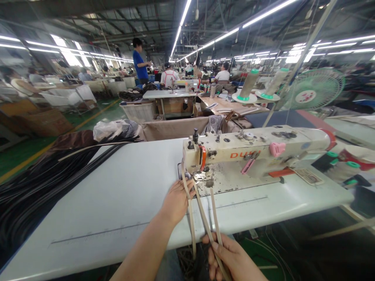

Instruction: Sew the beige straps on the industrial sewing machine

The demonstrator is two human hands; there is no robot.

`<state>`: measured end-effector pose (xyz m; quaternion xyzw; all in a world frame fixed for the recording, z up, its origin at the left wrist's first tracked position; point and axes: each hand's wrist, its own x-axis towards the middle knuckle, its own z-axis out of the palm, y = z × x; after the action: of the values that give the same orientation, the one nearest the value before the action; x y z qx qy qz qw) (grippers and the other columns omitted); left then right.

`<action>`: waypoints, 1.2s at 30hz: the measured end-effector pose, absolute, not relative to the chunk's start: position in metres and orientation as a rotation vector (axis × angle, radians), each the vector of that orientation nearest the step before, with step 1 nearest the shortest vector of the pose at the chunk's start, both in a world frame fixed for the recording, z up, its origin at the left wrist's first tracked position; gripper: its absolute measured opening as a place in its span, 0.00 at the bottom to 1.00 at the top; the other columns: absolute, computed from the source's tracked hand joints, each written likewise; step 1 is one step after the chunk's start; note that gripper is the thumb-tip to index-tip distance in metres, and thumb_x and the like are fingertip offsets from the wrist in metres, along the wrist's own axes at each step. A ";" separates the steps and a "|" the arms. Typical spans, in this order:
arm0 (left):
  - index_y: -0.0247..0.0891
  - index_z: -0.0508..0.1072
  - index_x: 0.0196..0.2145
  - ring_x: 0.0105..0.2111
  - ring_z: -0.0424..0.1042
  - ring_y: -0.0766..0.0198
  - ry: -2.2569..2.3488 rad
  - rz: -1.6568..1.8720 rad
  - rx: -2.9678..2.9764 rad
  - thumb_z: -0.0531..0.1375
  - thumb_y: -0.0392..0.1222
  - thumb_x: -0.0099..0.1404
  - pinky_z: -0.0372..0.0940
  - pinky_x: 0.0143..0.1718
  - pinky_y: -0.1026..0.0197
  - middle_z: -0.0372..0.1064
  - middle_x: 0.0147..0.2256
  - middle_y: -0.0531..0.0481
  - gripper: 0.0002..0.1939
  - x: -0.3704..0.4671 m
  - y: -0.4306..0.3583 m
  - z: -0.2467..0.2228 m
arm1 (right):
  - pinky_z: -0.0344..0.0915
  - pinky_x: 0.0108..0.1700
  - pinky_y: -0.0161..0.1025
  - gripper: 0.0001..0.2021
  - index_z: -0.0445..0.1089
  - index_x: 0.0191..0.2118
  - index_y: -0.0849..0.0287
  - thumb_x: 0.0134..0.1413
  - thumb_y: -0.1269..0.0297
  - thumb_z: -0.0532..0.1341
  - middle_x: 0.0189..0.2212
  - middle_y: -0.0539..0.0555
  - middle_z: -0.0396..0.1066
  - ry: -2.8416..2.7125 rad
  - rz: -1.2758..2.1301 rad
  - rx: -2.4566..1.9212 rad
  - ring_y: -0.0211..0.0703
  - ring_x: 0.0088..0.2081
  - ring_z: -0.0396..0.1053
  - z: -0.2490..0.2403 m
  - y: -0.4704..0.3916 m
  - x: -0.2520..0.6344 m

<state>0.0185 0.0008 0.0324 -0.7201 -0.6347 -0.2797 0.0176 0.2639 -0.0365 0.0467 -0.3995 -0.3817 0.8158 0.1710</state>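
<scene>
A cream sewing machine (222, 156) stands on a pale table (117, 187). My left hand (179, 197) lies by the needle area with its fingertips pressed on narrow beige strips; one strip (191, 218) passes over its fingers and hangs off the front edge. Below that edge, my right hand (224, 255) pinches a second beige strip (204, 214) between thumb and fingers, and a third strip (215, 210) runs down to the same hand. Both upper ends reach the machine bed. The needle is hard to make out behind the machine head.
Long black strips (58, 179) are heaped along the table's left side. Thread cones (248, 86) and a green fan (315, 91) stand behind the machine. A plastic bag (114, 130) lies beyond the table. Farther off, a person in blue (140, 64) stands among seated people.
</scene>
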 end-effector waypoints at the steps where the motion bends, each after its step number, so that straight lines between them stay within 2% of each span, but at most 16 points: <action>1: 0.40 0.73 0.59 0.61 0.72 0.51 -1.968 -0.864 -2.231 0.56 0.40 0.76 0.66 0.64 0.41 0.73 0.60 0.42 0.17 0.019 0.001 0.032 | 0.57 0.20 0.29 0.31 0.73 0.41 0.59 0.41 0.37 0.74 0.21 0.46 0.72 -1.080 2.322 -1.130 0.35 0.19 0.71 0.046 -0.036 0.264; 7: 0.40 0.73 0.59 0.61 0.72 0.49 -1.946 -0.924 -2.208 0.51 0.43 0.79 0.67 0.63 0.39 0.75 0.59 0.42 0.18 0.019 0.002 0.026 | 0.58 0.20 0.29 0.34 0.73 0.40 0.59 0.37 0.34 0.74 0.21 0.46 0.72 -1.059 2.335 -1.129 0.35 0.18 0.72 0.044 -0.035 0.263; 15: 0.41 0.73 0.59 0.60 0.73 0.52 -1.947 -0.922 -2.199 0.50 0.42 0.79 0.68 0.63 0.42 0.75 0.58 0.44 0.17 0.020 0.001 0.030 | 0.57 0.20 0.29 0.32 0.73 0.40 0.59 0.40 0.36 0.74 0.21 0.46 0.71 -1.053 2.335 -1.121 0.35 0.19 0.71 0.043 -0.037 0.264; 27: 0.42 0.74 0.58 0.60 0.73 0.51 -1.969 -0.934 -2.200 0.51 0.43 0.79 0.67 0.64 0.41 0.75 0.58 0.44 0.17 0.019 0.001 0.030 | 0.57 0.20 0.29 0.32 0.73 0.41 0.59 0.40 0.36 0.74 0.21 0.46 0.71 -1.073 2.341 -1.112 0.35 0.18 0.71 0.040 -0.036 0.265; 36: 0.42 0.74 0.58 0.61 0.72 0.51 -1.983 -0.953 -2.205 0.50 0.44 0.79 0.67 0.64 0.42 0.75 0.58 0.43 0.17 0.020 0.000 0.034 | 0.58 0.21 0.29 0.30 0.73 0.42 0.58 0.44 0.37 0.72 0.22 0.45 0.72 -1.118 2.321 -1.104 0.35 0.19 0.72 0.042 -0.038 0.267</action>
<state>0.0205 0.0003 0.0336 -0.7078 -0.6365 -0.3061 0.0136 0.2673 -0.0375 0.0422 -0.3881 -0.3931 0.8164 0.1686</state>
